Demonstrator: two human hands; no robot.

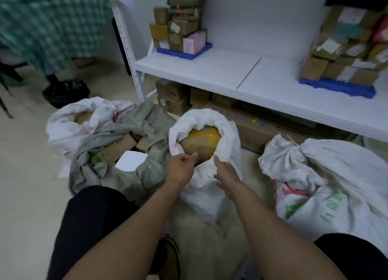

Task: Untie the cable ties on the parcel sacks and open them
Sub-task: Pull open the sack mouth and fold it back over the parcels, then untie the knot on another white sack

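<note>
A white woven sack point(212, 187) stands open in front of me, its rim rolled back around a yellow-brown taped parcel point(201, 143). My left hand point(181, 166) has curled fingers and holds the near-left rim of this sack. My right hand point(226, 171) lies against the sack's near-right rim with its fingers stretched out. To the right lies another white sack point(336, 174) with red and green print, its neck bunched together. No cable tie shows in this blurred view.
On the left sit an open white sack point(67, 130) and an open grey sack point(134, 128) with cardboard boxes inside. A white shelf point(210, 67) behind carries stacked parcels on blue trays point(184, 51), with boxes beneath. A black bin point(65, 92) stands far left.
</note>
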